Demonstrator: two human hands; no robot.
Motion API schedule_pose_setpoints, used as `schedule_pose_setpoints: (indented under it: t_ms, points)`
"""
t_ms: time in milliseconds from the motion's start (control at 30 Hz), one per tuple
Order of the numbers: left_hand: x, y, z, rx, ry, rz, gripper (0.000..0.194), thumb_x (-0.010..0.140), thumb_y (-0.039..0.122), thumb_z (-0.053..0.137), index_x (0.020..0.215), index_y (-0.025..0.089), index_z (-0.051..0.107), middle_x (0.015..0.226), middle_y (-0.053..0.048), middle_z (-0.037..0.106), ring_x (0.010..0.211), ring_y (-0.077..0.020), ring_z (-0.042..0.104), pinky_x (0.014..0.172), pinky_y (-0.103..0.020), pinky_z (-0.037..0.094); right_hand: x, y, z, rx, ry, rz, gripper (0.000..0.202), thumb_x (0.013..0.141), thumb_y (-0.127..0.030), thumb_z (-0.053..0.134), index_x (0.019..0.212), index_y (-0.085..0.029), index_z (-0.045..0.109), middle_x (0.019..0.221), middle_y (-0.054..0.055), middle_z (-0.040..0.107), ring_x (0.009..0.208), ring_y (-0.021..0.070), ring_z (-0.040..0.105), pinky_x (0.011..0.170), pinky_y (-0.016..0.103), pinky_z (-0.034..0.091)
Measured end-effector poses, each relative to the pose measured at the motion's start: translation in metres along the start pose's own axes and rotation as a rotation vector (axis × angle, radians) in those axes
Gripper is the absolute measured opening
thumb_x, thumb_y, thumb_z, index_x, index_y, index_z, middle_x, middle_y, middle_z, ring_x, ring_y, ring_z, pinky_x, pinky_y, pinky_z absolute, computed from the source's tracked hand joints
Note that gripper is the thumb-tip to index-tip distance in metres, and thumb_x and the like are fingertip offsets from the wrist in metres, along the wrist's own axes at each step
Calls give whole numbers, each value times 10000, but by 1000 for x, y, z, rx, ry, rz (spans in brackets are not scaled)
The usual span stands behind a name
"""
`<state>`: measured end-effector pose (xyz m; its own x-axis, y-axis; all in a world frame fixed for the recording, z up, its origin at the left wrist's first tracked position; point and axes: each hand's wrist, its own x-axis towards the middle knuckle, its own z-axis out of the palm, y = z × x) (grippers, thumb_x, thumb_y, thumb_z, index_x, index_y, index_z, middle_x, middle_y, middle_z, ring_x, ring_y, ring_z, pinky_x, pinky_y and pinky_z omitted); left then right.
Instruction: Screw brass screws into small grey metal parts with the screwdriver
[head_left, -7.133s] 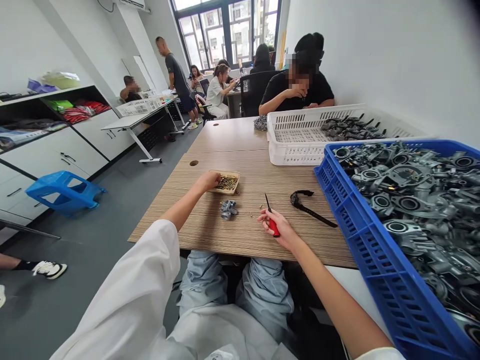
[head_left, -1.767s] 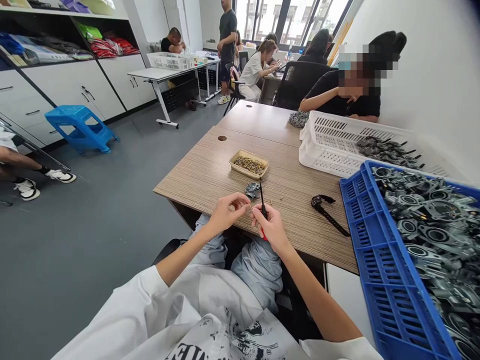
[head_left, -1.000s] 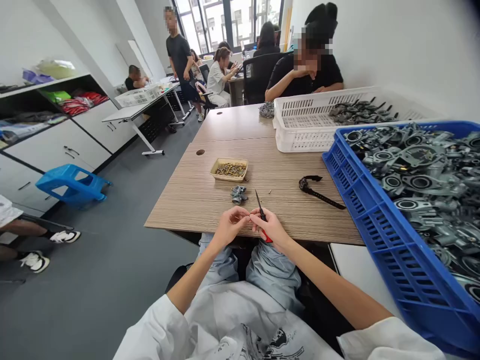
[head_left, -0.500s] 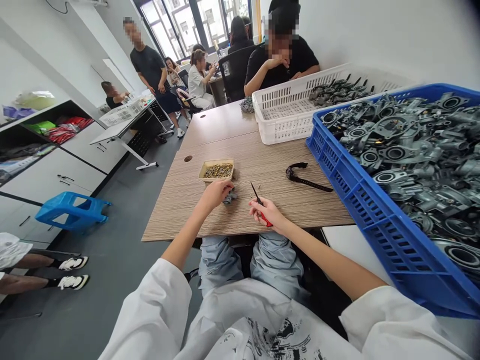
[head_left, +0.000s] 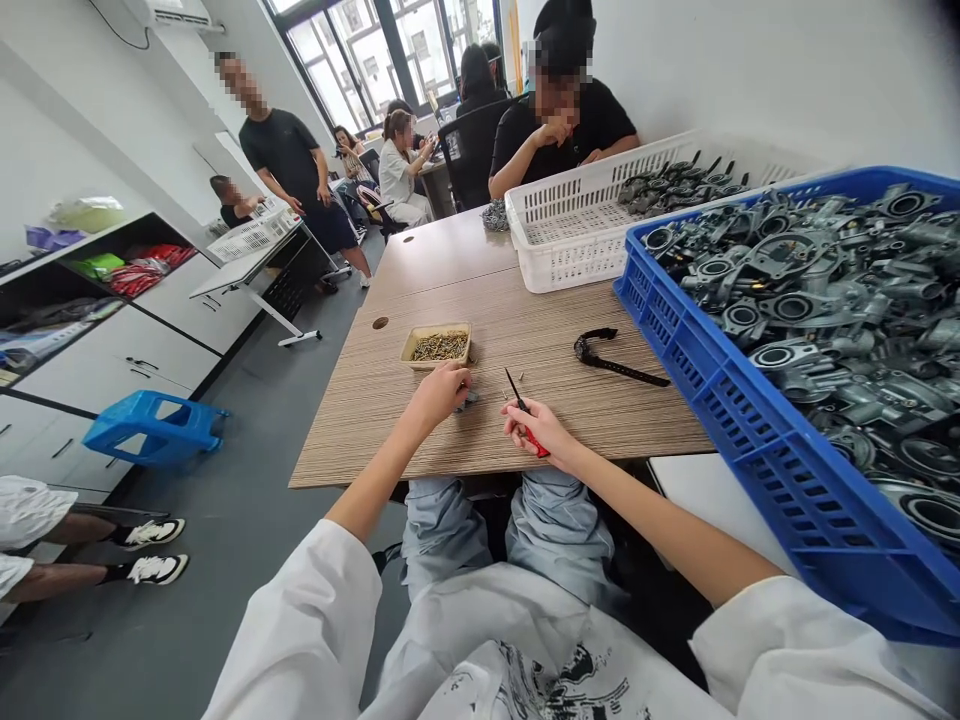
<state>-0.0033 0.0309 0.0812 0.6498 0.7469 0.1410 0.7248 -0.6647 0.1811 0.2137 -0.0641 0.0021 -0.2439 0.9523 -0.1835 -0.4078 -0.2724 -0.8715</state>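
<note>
My left hand (head_left: 444, 394) is over a small grey metal part (head_left: 469, 400) on the table, its fingers bent together and mostly covering the part. Whether the fingertips pinch anything is too small to tell. Just beyond that hand stands a cream tray (head_left: 406, 350) of small brass-coloured screws. My right hand (head_left: 538, 430) is closed around a screwdriver (head_left: 535, 440) with a red and black handle, its dark shaft pointing up and away. Tiny metal pieces (head_left: 520, 377) lie on the tabletop near the shaft.
A black watch (head_left: 600, 350) lies right of the screwdriver. A blue crate (head_left: 712, 375) heaped with metal castings stands at the right, and a white basket (head_left: 574, 262) with more parts stands behind. Across the table (head_left: 450, 290) sits a person in black; others are farther back.
The view has shifted slightly. My left hand now covers more of the grey part. My right hand still holds the screwdriver, and the standing person at the back has changed posture.
</note>
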Motion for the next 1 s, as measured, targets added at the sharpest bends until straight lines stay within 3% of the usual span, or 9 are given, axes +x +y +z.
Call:
schedule_pose_setpoints:
  t_ms: [167,267,333,467,600,700,767,900,1000]
  points:
    - [-12,-11,18,-167,112,-109,21,894,195,693,896,208,710,1117,-84,694,1133,-273,629,1066,-438,498,1,1,-1,-7,7,-1,365,829,-474,797,969,-194,609,707,3,692,458,91,557,320,151,290]
    - [-21,-15,35,-276,226,-264,46,919,264,695,934,222,708,1147,-73,715,1191,-277,624,1096,-475,477,1,2,-1,15,8,6,369,833,-484,792,967,-198,603,710,6,692,456,90,546,321,150,287]
    - [-27,-16,46,-380,305,-254,64,946,262,655,966,213,691,1133,-79,717,1184,-256,638,1098,-452,480,1,2,-1,36,19,13,370,838,-493,791,960,-204,595,713,5,687,461,89,543,325,146,286]
    - [-34,-14,63,-462,463,-260,256,963,272,636,1210,206,642,1242,-110,694,1207,-247,628,1114,-448,469,-2,-2,2,73,38,30,372,867,-511,772,956,-219,560,738,8,674,492,92,553,347,140,297]
    - [-36,-9,76,-499,555,-414,478,932,330,694,1363,190,543,1371,-151,634,1290,-269,601,1131,-456,462,-7,-8,5,31,27,66,404,933,-621,664,1009,-259,499,734,-37,618,463,92,526,336,141,301]
    - [-36,-4,84,-557,562,-555,503,941,390,696,1367,190,517,1327,-155,664,1225,-273,644,1075,-454,496,-7,-10,3,-76,-23,143,423,946,-673,613,1027,-280,481,676,-92,513,378,59,384,308,132,240]
    - [-37,-2,86,-586,557,-575,480,953,403,686,1351,196,517,1290,-148,684,1184,-268,662,1051,-449,509,-5,-12,-2,-186,-33,160,413,902,-612,695,1011,-269,492,663,-102,476,379,49,341,306,138,236]
    - [-39,-3,88,-609,537,-542,475,968,412,670,1360,205,499,1256,-138,690,1177,-264,668,1048,-448,514,0,-22,-14,-315,-36,15,466,746,-352,854,1087,-229,560,759,-66,568,476,51,439,397,169,383]
    - [-41,-3,88,-590,547,-497,477,974,403,663,1374,211,486,1287,-142,670,1214,-265,654,1078,-453,505,-1,-32,-21,-216,-54,6,586,786,-353,828,1294,-257,551,871,-25,621,584,79,514,457,174,429]
